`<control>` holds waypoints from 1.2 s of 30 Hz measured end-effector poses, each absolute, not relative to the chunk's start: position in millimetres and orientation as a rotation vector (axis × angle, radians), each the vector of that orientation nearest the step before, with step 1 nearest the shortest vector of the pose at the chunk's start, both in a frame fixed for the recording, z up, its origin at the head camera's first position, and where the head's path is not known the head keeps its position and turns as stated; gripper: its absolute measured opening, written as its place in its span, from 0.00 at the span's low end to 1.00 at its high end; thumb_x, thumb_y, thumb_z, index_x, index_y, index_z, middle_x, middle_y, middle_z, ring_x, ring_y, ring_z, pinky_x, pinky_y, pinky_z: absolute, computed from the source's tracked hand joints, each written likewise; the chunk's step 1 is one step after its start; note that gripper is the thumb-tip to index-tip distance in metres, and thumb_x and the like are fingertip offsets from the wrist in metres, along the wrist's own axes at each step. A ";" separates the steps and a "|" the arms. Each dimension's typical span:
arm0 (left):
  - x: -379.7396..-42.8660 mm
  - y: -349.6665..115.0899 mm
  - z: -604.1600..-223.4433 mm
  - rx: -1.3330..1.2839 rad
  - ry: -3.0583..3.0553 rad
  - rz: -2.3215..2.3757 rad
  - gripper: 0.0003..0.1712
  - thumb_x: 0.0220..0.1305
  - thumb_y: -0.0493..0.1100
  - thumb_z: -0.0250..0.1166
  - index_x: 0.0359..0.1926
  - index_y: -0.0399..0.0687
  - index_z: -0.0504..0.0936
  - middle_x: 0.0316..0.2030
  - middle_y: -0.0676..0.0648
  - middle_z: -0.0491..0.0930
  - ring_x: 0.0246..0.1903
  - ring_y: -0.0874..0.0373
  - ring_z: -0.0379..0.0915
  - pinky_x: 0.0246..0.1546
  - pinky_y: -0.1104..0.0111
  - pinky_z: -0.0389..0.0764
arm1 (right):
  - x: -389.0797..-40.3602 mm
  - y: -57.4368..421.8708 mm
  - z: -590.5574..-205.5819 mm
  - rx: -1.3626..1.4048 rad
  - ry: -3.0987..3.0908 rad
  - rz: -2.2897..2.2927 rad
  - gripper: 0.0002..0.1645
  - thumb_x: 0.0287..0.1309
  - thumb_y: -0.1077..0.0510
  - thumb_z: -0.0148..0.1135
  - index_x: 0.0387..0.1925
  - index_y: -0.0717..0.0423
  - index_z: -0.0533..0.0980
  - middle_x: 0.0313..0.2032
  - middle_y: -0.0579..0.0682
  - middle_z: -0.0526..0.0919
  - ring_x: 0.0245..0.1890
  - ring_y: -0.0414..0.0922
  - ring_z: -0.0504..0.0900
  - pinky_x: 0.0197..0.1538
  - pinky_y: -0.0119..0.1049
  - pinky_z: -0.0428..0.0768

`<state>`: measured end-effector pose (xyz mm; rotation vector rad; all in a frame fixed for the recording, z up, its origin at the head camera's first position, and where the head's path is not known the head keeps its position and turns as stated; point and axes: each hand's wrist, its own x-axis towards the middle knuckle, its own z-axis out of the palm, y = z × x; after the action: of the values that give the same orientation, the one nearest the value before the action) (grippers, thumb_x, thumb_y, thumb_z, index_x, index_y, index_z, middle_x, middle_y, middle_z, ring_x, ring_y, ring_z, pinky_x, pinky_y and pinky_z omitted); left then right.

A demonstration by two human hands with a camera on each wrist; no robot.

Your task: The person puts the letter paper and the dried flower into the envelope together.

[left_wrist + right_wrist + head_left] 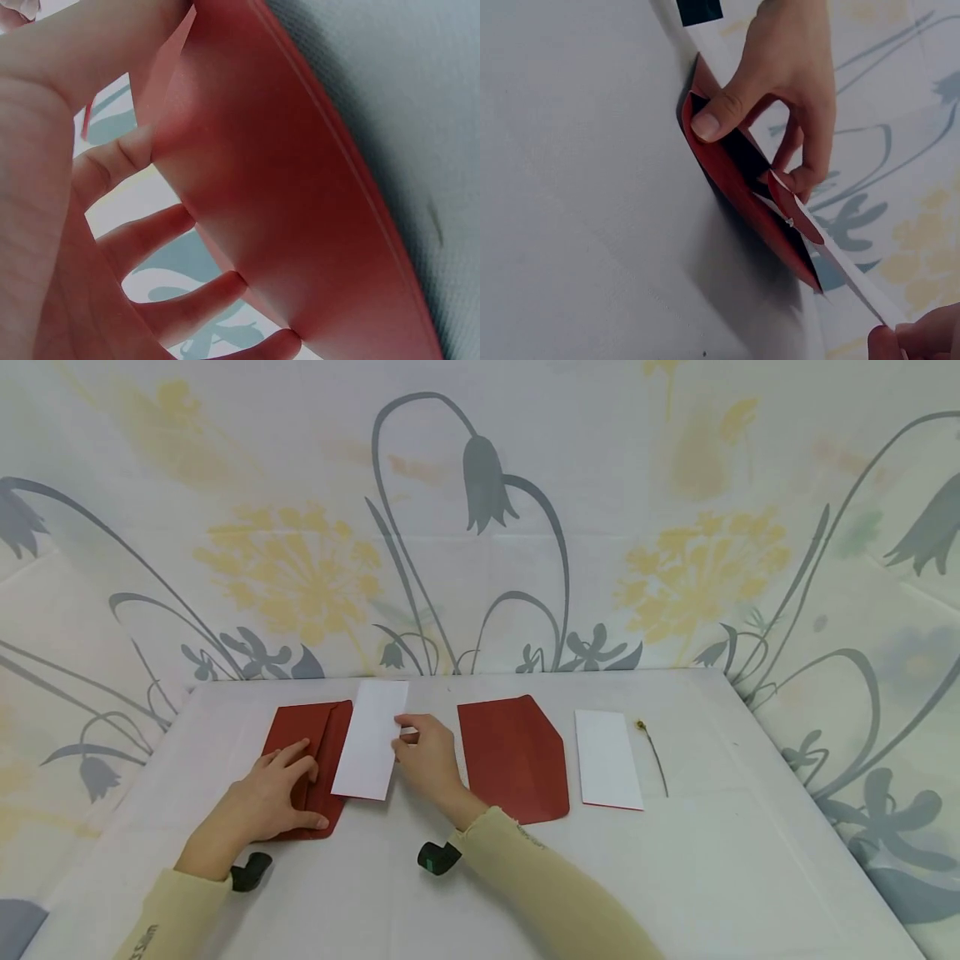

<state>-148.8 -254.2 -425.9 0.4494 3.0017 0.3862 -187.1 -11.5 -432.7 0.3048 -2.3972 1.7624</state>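
My left hand (262, 797) grips the red envelope (281, 724) at the left of the table, thumb at its near right corner and fingers spread over it. In the left wrist view, its fingertips press dents into the edge of the bowed red paper. The right wrist view shows the envelope's mouth (746, 157) gaping, dark inside, with the left thumb on its lip. Between thumb and fingers my right hand (431, 756) pinches the right edge of a white card (372, 739). That card is tilted and overlaps the envelope's right side; red shows on its other face.
Right of my right hand lies a second red envelope (513, 760), its angled flap side to the right. Beyond it are another white card (609, 760) with a red lower edge and a thin dried flower stem (654, 757). A flower-printed cloth (480, 568) hangs behind the table.
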 end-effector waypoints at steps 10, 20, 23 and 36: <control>-149.4 -255.7 -426.3 0.452 3.010 0.392 0.32 0.40 0.61 0.81 0.39 0.56 0.73 0.69 0.33 0.60 0.61 0.23 0.58 0.30 0.36 0.78 | -183.9 -28.9 -434.3 0.274 -2.467 1.682 0.18 0.55 0.70 0.67 0.49 0.64 0.81 0.46 0.55 0.83 0.37 0.41 0.86 0.34 0.25 0.81; -148.4 -254.0 -426.4 0.463 3.017 0.396 0.32 0.40 0.59 0.82 0.39 0.55 0.73 0.69 0.33 0.60 0.61 0.23 0.58 0.29 0.38 0.78 | -183.3 -39.3 -435.8 0.293 -2.541 1.584 0.21 0.50 0.69 0.68 0.49 0.64 0.82 0.43 0.54 0.82 0.35 0.37 0.84 0.32 0.24 0.78; -147.7 -253.7 -427.1 0.459 3.020 0.392 0.32 0.40 0.59 0.82 0.39 0.55 0.72 0.70 0.33 0.60 0.61 0.24 0.58 0.29 0.39 0.78 | -181.9 -43.9 -435.4 0.310 -2.568 1.541 0.21 0.49 0.69 0.68 0.49 0.64 0.82 0.43 0.53 0.82 0.34 0.38 0.84 0.32 0.23 0.77; -149.1 -252.3 -429.2 0.438 3.020 0.353 0.33 0.40 0.58 0.82 0.42 0.53 0.75 0.69 0.32 0.59 0.62 0.23 0.56 0.36 0.33 0.77 | -181.3 -57.5 -434.2 0.345 -2.680 1.430 0.21 0.48 0.68 0.67 0.48 0.64 0.82 0.40 0.53 0.81 0.31 0.36 0.82 0.31 0.23 0.74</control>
<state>-149.1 -252.3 -429.2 0.4382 3.0203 0.3532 -181.3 -57.5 -434.2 0.3447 -2.6796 1.4302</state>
